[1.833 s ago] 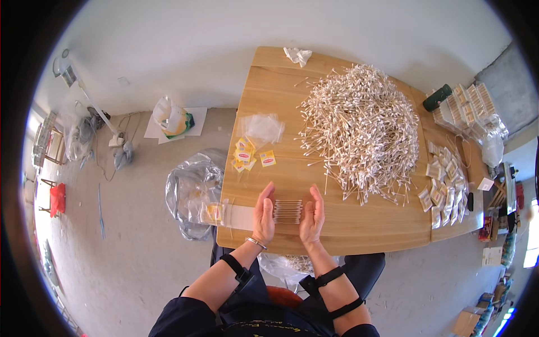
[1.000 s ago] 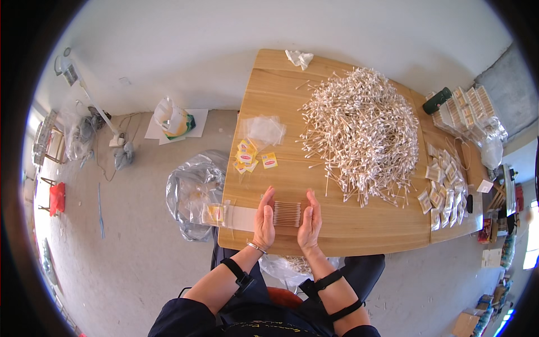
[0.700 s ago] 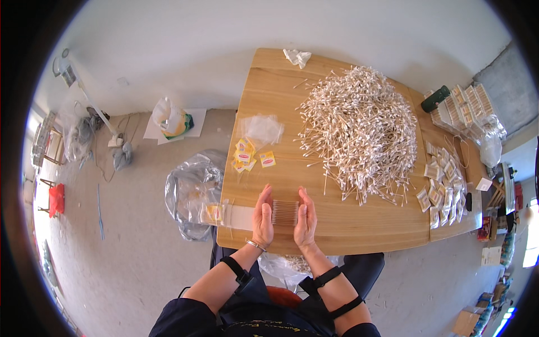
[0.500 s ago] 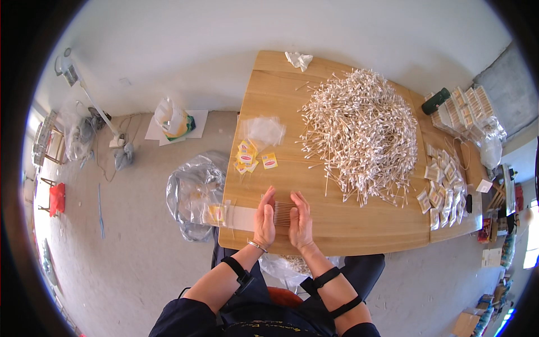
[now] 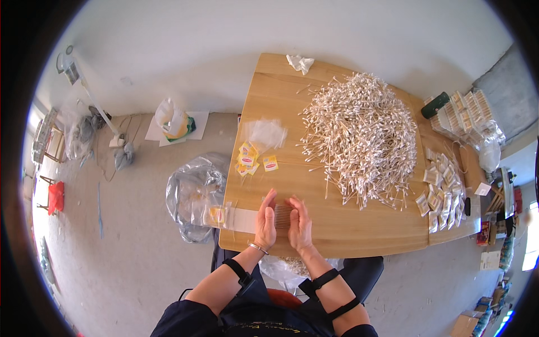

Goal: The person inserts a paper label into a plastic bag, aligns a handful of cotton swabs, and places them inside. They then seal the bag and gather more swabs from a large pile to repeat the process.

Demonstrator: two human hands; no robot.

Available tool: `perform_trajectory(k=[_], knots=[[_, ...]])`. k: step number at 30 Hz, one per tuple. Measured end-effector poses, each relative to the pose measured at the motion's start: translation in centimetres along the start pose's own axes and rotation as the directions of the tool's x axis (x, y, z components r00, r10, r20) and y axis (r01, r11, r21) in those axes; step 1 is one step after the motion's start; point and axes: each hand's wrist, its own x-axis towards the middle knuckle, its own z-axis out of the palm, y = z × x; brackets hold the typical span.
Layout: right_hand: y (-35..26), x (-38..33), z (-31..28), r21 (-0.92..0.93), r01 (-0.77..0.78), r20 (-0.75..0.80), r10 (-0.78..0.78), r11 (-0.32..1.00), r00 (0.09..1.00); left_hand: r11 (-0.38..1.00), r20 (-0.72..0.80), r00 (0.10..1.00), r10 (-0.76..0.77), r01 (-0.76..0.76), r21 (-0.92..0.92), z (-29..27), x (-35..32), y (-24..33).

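Observation:
A flat row of cotton swabs lies on the table near its front edge, between my two hands. My left hand stands on edge along the row's left side, fingers stretched out and the thumb up. Along the right side my right hand faces it the same way, fingers straight. The ends of the swabs are hidden by the palms, so firm pressure cannot be told. Just left of my left hand lies a white strip, with a clear plastic bag holding a yellow card at the table's edge.
A big heap of loose cotton swabs covers the table's far right. Clear bags and yellow cards lie at the left. Filled small packs and stacked packs are at the right. A plastic sack sits left of the table.
My hands keep nearly the same place, with the right fingertips shifted slightly left and down. The whole view has moved a little; the swab row stays between the hands.

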Motion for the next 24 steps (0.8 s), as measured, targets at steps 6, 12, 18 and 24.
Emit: perform_trajectory(k=[6, 12, 18, 24], knots=[[0.7, -0.2, -2.2, 0.285, 0.005, -0.212, 0.058, 0.958, 0.975, 0.985, 0.023, 0.997, -0.070, 0.073, -0.158, -0.3, -0.5, -0.5], [-0.2, -1.7, -2.8, -0.704, 0.346, 0.450, 0.013, 0.620, 0.893, 0.993, 0.031, 0.998, -0.051, 0.054, -0.101, -0.3, -0.4, -0.2], [-0.3, -2.0, -2.5, -0.727, 0.351, 0.424, -0.016, 0.590, 0.906, 0.998, 0.056, 0.998, -0.031, 0.034, -0.051, 0.0, -0.1, -0.1], [-1.1, -2.1, -2.3, -0.699, 0.344, 0.400, -0.055, 0.627, 0.915, 0.995, 0.048, 0.995, -0.088, 0.090, -0.051, -0.8, 0.0, -0.2]])
